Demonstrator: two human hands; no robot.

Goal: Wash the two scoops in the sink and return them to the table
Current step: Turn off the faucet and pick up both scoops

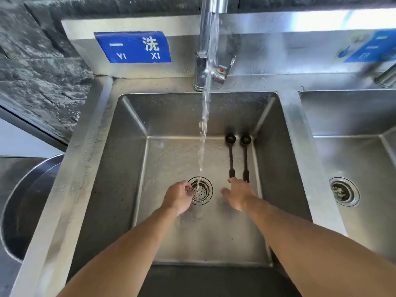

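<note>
Two dark long-handled scoops lie side by side on the floor of the steel sink [132, 146], bowls toward the back wall: the left scoop [231, 155] and the right scoop [245, 156]. My right hand [237, 194] is spread open just in front of their handle ends, fingertips touching or nearly touching them, holding nothing. My left hand [179, 197] hovers beside the drain [200, 190], fingers loosely curled under the water stream, empty.
The tap [205, 50] runs, and its stream falls onto the drain. A second basin [347, 116] with its own drain lies to the right. A blue sign [132, 47] is on the backsplash. A round metal lid or pot [27, 202] sits at the left.
</note>
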